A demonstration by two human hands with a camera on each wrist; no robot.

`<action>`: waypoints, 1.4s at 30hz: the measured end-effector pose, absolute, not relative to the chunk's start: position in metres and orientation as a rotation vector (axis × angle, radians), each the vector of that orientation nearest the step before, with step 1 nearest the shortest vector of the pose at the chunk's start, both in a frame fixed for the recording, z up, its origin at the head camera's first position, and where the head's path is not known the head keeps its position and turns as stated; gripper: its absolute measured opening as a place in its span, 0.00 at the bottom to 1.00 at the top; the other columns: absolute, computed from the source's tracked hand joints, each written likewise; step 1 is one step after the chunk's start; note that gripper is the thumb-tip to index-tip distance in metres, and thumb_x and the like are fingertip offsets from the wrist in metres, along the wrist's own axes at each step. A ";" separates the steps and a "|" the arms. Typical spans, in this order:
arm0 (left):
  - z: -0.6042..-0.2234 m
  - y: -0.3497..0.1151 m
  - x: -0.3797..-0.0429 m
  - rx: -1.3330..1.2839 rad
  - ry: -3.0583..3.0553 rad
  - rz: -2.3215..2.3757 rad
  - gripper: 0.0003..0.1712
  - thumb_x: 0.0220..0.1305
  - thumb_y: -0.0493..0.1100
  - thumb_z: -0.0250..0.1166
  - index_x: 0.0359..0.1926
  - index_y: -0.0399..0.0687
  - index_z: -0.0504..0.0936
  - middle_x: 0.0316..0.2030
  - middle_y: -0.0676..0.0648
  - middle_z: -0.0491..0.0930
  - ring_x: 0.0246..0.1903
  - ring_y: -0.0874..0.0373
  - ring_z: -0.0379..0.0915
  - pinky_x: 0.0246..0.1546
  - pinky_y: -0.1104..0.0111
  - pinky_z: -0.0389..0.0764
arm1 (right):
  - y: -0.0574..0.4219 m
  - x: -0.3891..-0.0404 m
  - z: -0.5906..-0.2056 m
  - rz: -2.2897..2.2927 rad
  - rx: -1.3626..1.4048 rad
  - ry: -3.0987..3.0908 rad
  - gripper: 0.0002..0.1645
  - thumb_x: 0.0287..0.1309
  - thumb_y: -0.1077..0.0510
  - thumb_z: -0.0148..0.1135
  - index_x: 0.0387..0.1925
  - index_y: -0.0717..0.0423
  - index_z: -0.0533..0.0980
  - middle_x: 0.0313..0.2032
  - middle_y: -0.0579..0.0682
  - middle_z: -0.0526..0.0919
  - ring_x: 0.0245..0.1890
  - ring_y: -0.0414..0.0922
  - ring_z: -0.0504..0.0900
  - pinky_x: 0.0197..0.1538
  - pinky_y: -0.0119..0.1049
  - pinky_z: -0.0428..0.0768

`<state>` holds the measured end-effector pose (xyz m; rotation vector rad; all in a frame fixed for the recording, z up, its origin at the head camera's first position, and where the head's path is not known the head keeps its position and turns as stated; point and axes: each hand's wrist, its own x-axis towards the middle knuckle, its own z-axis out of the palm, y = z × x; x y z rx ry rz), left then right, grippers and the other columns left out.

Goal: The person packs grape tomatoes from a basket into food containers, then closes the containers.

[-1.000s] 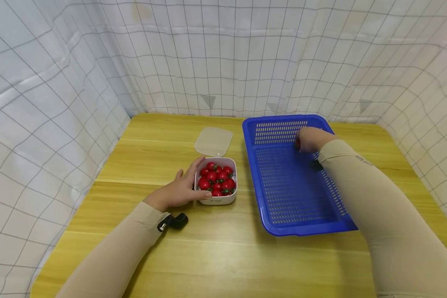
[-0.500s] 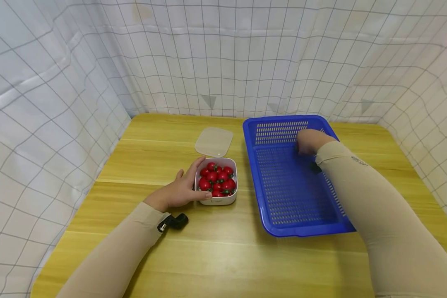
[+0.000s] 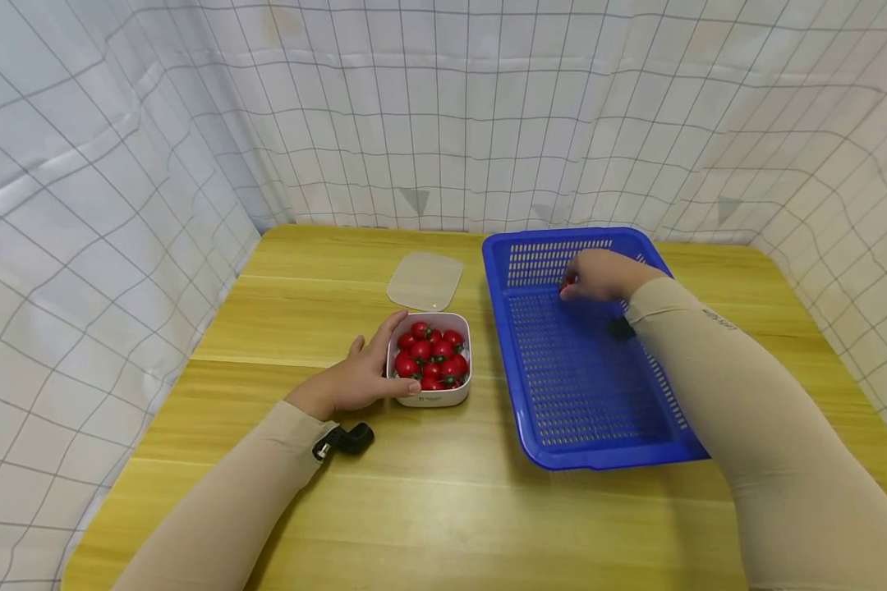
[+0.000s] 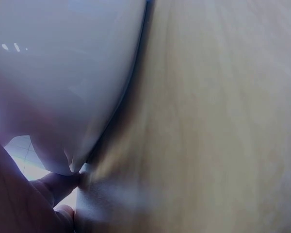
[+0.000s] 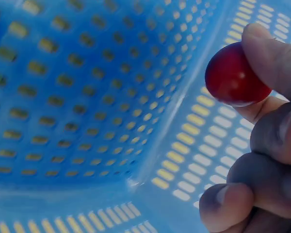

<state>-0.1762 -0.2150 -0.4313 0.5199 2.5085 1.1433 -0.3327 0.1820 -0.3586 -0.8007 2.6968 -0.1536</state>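
A small white box (image 3: 434, 399) full of red cherry tomatoes (image 3: 421, 350) stands on the table. My left hand (image 3: 356, 376) grips its left side, thumb at the front rim and fingers along the back left corner. In the left wrist view the glossy white wall of the box (image 4: 63, 73) fills the upper left, with fingers at its edge. Inside the blue basket (image 3: 519, 410), near its far wall, my right hand (image 3: 599, 276) pinches one cherry tomato (image 5: 236, 74) between thumb and finger. The other fingers are curled, and the tomato is held over the slotted wall in the right wrist view.
A clear, flat lid (image 3: 425, 281) lies behind the box. The basket's raised rim surrounds the right hand. White grid-patterned cloth (image 3: 443, 115) hangs behind the wooden table (image 3: 429, 509) and on both sides.
My right hand has moved left along the basket's far end, and a red tomato shows at its fingertips again after being mostly hidden. The left hand and the box have stayed in place.
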 end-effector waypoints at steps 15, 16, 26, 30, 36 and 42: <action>-0.428 -0.215 -0.174 0.508 2.503 1.141 0.65 0.64 0.60 0.71 0.85 0.55 0.34 0.84 0.42 0.48 0.82 0.36 0.46 0.78 0.37 0.19 | 0.159 -0.322 -0.343 -0.244 -0.873 2.692 0.17 0.73 0.51 0.65 0.46 0.63 0.84 0.40 0.56 0.87 0.39 0.50 0.84 0.51 0.52 0.82; -0.428 -0.215 -0.174 0.508 2.502 1.141 0.65 0.64 0.60 0.71 0.85 0.55 0.34 0.84 0.42 0.48 0.82 0.36 0.46 0.78 0.37 0.18 | 0.157 -0.321 -0.343 -0.243 -0.874 2.691 0.17 0.73 0.51 0.65 0.45 0.63 0.84 0.39 0.55 0.87 0.38 0.49 0.83 0.50 0.51 0.82; -0.431 -0.215 -0.176 0.511 2.509 1.138 0.65 0.65 0.60 0.71 0.85 0.56 0.34 0.84 0.42 0.47 0.82 0.36 0.47 0.78 0.37 0.19 | 0.144 -0.314 -0.338 -0.258 -0.926 2.681 0.15 0.73 0.51 0.65 0.45 0.60 0.84 0.40 0.54 0.86 0.39 0.49 0.82 0.49 0.50 0.81; -0.430 -0.215 -0.175 0.505 2.505 1.137 0.65 0.64 0.60 0.71 0.85 0.56 0.34 0.84 0.43 0.48 0.83 0.37 0.47 0.78 0.38 0.19 | 0.140 -0.314 -0.340 -0.253 -0.956 2.675 0.16 0.72 0.50 0.65 0.45 0.60 0.84 0.40 0.53 0.87 0.41 0.49 0.83 0.51 0.51 0.82; -0.430 -0.215 -0.176 0.505 2.505 1.136 0.65 0.65 0.60 0.71 0.85 0.55 0.34 0.84 0.43 0.49 0.83 0.38 0.47 0.78 0.38 0.19 | 0.137 -0.312 -0.340 -0.241 -0.986 2.671 0.15 0.72 0.51 0.66 0.44 0.60 0.85 0.39 0.53 0.87 0.40 0.50 0.84 0.51 0.51 0.82; -0.431 -0.214 -0.177 0.499 2.510 1.147 0.65 0.64 0.60 0.71 0.85 0.52 0.35 0.83 0.41 0.51 0.82 0.36 0.48 0.78 0.38 0.19 | 0.136 -0.311 -0.338 -0.241 -0.966 2.671 0.16 0.72 0.51 0.66 0.46 0.61 0.85 0.40 0.53 0.88 0.42 0.50 0.84 0.52 0.51 0.82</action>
